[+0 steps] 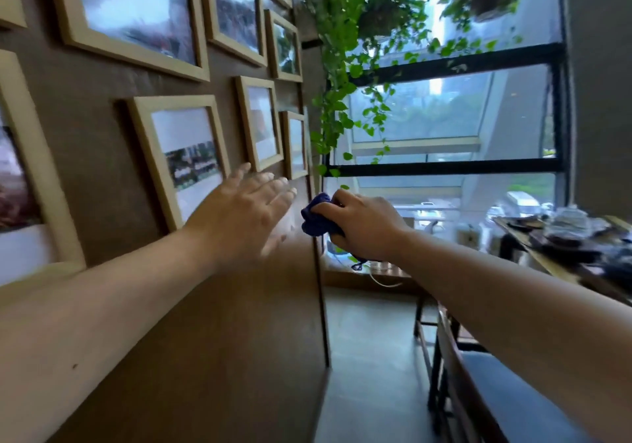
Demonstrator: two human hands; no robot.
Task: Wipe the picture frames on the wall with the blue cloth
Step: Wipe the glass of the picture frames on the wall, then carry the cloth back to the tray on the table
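Observation:
Several light wooden picture frames hang on the brown wall (95, 141) to my left. The nearest one (181, 155) shows a group photo; a narrow frame (260, 122) and a smaller one (294, 145) hang to its right. My left hand (242, 211) is held flat with fingers spread, just below and in front of the narrow frame, blurred by motion. My right hand (359, 225) grips the bunched blue cloth (318, 218) near the wall's right edge, below the small frame and apart from it.
A dark post (321, 305) marks the wall's end. Trailing green plants (342, 66) hang by a large black-framed window (461, 168). At the right stand a wooden table (561, 264) crowded with tea ware and a blue-seated bench (506, 394). Grey floor (369, 357) lies between.

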